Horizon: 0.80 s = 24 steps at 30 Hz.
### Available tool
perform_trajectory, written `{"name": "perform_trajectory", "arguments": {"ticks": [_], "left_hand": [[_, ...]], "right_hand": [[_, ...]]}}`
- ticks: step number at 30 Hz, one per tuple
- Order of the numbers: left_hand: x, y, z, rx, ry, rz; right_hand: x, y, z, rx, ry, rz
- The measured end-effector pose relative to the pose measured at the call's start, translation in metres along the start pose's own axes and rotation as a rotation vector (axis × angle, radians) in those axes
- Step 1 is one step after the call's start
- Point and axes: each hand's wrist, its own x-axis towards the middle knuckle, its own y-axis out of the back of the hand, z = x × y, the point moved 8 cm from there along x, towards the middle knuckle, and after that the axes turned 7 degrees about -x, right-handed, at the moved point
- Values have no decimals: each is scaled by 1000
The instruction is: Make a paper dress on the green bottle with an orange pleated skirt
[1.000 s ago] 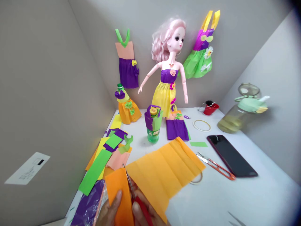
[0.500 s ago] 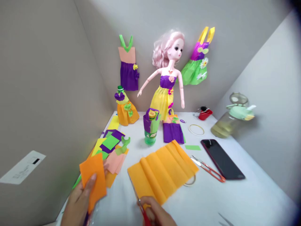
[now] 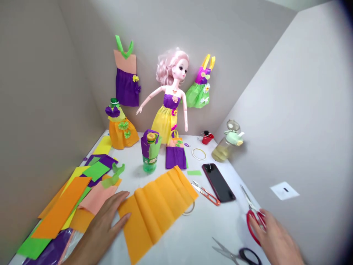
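Left hand spread on orange fabric, right hand pinching red-handled scissors!
I reckon a dragging palm could crease it.

The view's bottom edge crops the black-handled scissors, and the orange sheet partly hides a pale ring.

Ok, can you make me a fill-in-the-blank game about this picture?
1. The doll wears a yellow skirt and a ____ top.
2. On the wall behind the doll hang ____ little dresses.
3. The left hand is at the orange sheet, and the right hand touches the ____-handled scissors.

Missing words: purple; two; red
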Motion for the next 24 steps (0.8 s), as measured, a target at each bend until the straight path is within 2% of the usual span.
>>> {"name": "perform_trajectory", "arguments": {"ticks": [3, 5, 7, 10, 13, 15, 19, 22, 24], "left_hand": [[12, -13, 4, 117, 35, -95], [18, -16, 3, 163, 64, -111], [23, -21, 3, 188, 78, -112], [30, -28, 9, 189, 21, -112], [37, -32, 18, 166, -15, -122], [42, -34, 22, 181, 23, -159], [47, -37, 31, 257, 77, -260], [47, -35, 37, 222, 80, -294], [43, -30, 33, 160, 122, -327]], "right_hand": [[24, -2, -6, -142, 60, -53], [33, 4, -28, -152, 111, -17], [37, 12, -66, -30, 180, 31], [31, 16, -152, 154, 478, -43], [29, 19, -216, 161, 556, -59], [32, 15, -243, 209, 567, -108], [45, 0, -267, 286, 549, -160], [50, -12, -268, 387, 540, -247], [48, -15, -266, 487, 545, -333]]}}
